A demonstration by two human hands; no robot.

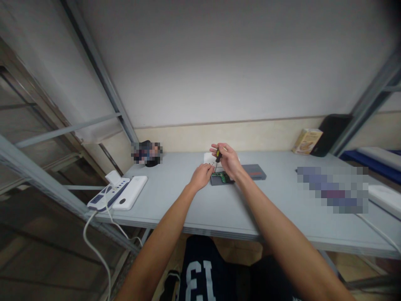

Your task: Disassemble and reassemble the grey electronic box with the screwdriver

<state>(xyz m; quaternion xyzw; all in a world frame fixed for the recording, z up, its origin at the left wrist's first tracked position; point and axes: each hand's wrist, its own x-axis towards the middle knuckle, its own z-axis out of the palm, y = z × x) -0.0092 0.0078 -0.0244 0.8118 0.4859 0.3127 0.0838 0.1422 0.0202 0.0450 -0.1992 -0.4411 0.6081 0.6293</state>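
My right hand (230, 159) is closed around the black-and-yellow handle of a screwdriver (218, 156), some of its fingers stretched out to the left. The shaft slants down toward a green circuit board (224, 177), its tip at the board's upper left. Whether the tip touches a screw is too small to see. My left hand (201, 176) rests at the board's left edge with its fingers pressed together close to the screwdriver tip; what they pinch, if anything, is hidden. Beneath the board lies a dark grey flat piece (216, 182), partly covered by my right hand.
A grey case (256, 172) lies right of the board, with a white item (208, 157) behind. At left are a power strip (108, 195) and a white flat box (130, 192). A yellow box (307, 141) stands at the back right. Blurred objects lie on both sides.
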